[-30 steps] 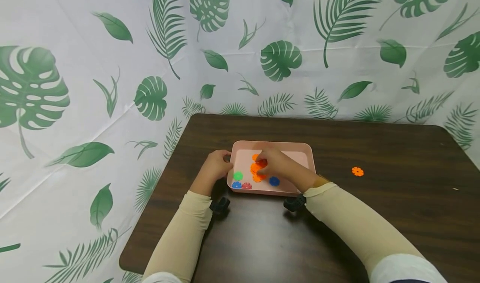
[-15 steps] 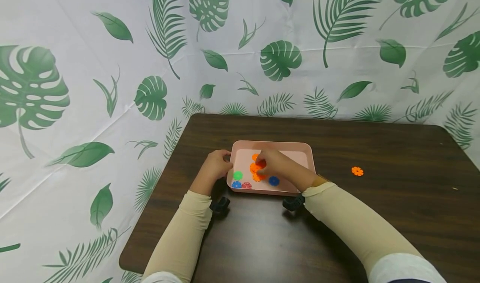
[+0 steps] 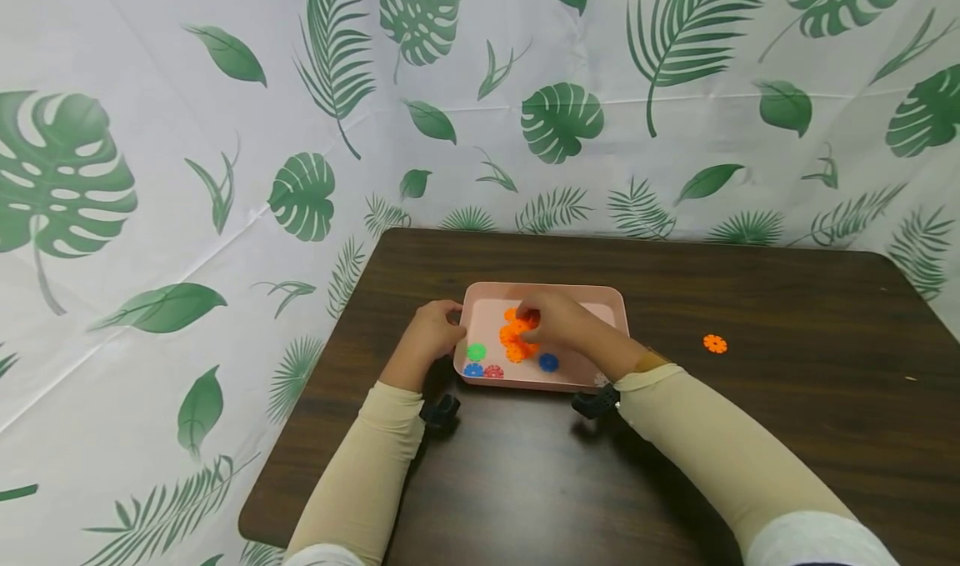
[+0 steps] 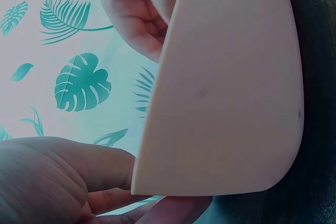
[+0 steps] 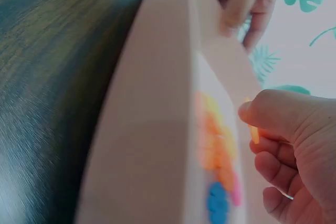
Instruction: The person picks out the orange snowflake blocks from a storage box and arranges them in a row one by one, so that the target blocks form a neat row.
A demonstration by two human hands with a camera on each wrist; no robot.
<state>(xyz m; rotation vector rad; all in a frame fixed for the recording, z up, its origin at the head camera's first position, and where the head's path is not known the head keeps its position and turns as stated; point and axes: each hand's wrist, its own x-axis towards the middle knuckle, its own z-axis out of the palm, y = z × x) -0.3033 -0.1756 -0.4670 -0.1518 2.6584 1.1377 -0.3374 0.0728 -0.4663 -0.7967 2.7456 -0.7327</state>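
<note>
A pink tray (image 3: 606,309) lies on the dark table, with a cluster of orange notched discs (image 3: 513,333) left of its middle. My left hand (image 3: 433,333) grips the tray's left end; the left wrist view shows thumb and fingers (image 4: 110,169) at its rim. Over the cluster, my right hand (image 3: 558,323) pinches one orange disc (image 5: 254,132) between thumb and forefinger, seen edge-on in the right wrist view. Also in the tray are a green disc (image 3: 476,352), a blue disc (image 3: 549,363), another blue disc (image 3: 473,370) and a pinkish-red one (image 3: 492,372).
A single orange disc (image 3: 715,344) lies on the table (image 3: 787,399) to the right of the tray. Near the tray's front right corner, a pale disc (image 3: 601,378) shows partly beside my right wrist. A leaf-patterned cloth (image 3: 465,166) hangs behind the table.
My right hand has shifted slightly right and lifted a little from the cluster, uncovering more orange discs and the pale disc near the front right corner. My left hand stays at the tray's end.
</note>
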